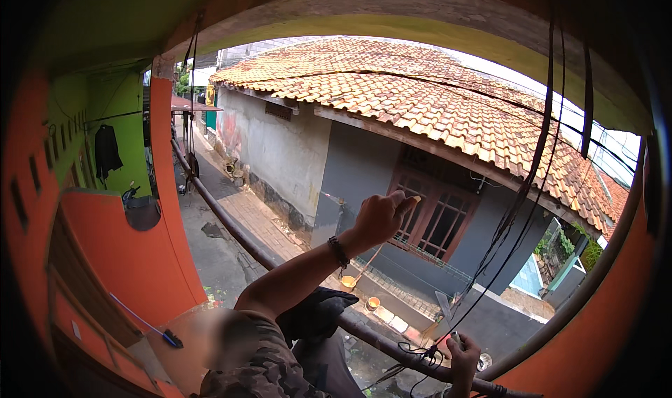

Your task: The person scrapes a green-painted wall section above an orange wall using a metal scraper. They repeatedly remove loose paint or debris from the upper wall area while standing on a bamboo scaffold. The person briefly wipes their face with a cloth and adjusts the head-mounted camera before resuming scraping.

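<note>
My left hand [381, 219] is raised over the railing, a dark bracelet on its wrist. Its fingers are curled in, with thumb and forefinger close together; whether anything small is between them I cannot make out. Low on the right, my right hand [464, 361] is closed round a small object with a greenish-grey end [456, 339]; its kind is unclear. A flat grey piece [444, 305] shows just above it, and I cannot tell if they are joined. Beside this hand, thin black cables [422, 352] are knotted round the brown pipe railing [381, 343]. Dark cloth [316, 315] lies by the railing.
Black cables [532, 177] hang from above on the right. Beyond the railing is a lane [231, 254] below a grey house with a tiled roof [392, 93] and barred window [432, 219]. Orange walls [126, 240] stand left, with a blue-handled broom [170, 338] and dark jacket [107, 153].
</note>
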{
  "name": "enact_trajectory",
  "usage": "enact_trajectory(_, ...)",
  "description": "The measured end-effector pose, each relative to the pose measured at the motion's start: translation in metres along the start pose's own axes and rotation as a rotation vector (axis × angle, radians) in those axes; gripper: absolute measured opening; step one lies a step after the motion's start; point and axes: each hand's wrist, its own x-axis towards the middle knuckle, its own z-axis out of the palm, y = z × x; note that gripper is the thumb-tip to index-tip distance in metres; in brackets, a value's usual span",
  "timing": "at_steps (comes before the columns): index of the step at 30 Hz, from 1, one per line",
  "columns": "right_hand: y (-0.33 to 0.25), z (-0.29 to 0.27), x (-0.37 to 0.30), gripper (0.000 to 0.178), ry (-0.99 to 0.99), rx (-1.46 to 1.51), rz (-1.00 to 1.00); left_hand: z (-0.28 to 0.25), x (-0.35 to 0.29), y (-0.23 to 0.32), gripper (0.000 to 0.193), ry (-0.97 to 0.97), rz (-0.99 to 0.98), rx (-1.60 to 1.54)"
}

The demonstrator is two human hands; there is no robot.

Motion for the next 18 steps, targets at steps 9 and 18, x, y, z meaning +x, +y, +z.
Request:
enact_trajectory(9,-0.005,0.021,0.010,0.024,-0.028,-0.002,-0.034,-0.079,-0.122,-0.099,0.021,-0.045,-0.404,0.078)
enact_trajectory(18,-0.010,0.049,0.015,0.023,-0.105,0.050,-0.057,-0.071,-0.192,-0.182,0.026,-0.025,-0.629,0.245)
